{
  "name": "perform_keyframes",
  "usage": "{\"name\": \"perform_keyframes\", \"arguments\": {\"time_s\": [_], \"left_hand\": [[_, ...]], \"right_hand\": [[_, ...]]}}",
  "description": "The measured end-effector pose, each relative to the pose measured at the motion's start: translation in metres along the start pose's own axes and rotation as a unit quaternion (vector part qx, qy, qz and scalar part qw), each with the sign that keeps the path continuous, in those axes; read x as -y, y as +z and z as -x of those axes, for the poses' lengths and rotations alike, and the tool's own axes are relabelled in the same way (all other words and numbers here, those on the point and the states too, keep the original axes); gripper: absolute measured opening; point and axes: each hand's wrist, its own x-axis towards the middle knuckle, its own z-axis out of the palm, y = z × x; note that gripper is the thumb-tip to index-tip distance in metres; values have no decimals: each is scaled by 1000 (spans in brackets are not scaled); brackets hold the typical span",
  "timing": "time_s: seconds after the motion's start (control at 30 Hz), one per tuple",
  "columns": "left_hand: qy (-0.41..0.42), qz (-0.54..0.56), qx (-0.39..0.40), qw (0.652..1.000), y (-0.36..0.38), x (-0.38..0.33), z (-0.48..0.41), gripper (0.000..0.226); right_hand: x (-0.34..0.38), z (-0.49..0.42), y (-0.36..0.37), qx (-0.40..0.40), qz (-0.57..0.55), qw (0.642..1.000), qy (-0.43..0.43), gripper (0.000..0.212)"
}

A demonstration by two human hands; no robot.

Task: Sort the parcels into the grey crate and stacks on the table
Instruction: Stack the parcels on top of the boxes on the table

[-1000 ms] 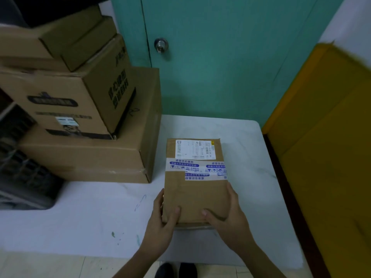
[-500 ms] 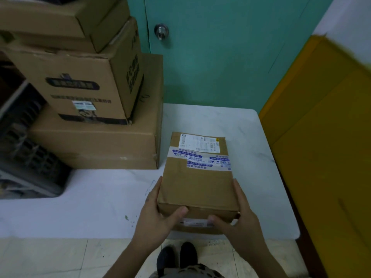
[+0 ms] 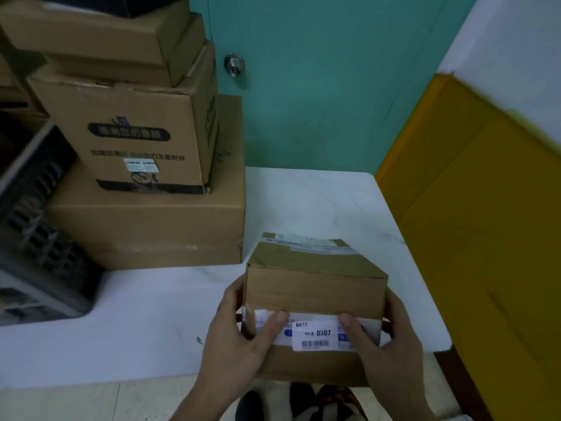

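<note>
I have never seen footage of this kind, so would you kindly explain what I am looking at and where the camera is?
There is no machine here: a person wears a camera on the head, looking forward and down, so the picture shows their two bare hands. The left hand and right hand grip a brown cardboard parcel by its sides, thumbs on the face turned towards the camera, which bears a white label reading 0307. Under it is a white table. At the table's left stands a stack of larger cardboard boxes, with a grey crate beside them. A green door is behind.
</note>
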Motion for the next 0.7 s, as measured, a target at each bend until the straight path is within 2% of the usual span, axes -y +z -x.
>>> {"name": "perform_keyframes", "arguments": {"time_s": [0.07, 0.13, 0.27, 0.3, 0.4, 0.57, 0.63, 0.7], "left_hand": [[6, -6, 9, 1000, 0, 0, -4, 74], [1, 3, 3, 1000, 0, -2, -7, 78], [3, 86, -11, 996, -4, -10, -11, 78], [9, 92, 4, 996, -4, -10, -11, 77], [42, 71, 47, 995, -2, -10, -14, 88], [80, 69, 92, 990, -2, -2, -24, 104], [93, 37, 101, 990, -3, 8, -30, 119], [91, 17, 90, 992, 0, 22, -37, 119]], "right_hand": [[3, 1, 2, -1, -2, 1000, -1, 88], [10, 3, 2, -4, -24, 1000, -14, 81], [20, 3, -4, 15, -104, 994, -35, 75], [20, 2, -6, 42, -96, 993, -49, 79], [19, -2, -6, 117, 30, 987, -102, 86], [15, -15, -6, 135, 111, 979, -108, 100], [18, -19, -4, 135, 111, 979, -109, 99], [17, -21, 2, 108, 80, 987, -84, 104]]}}
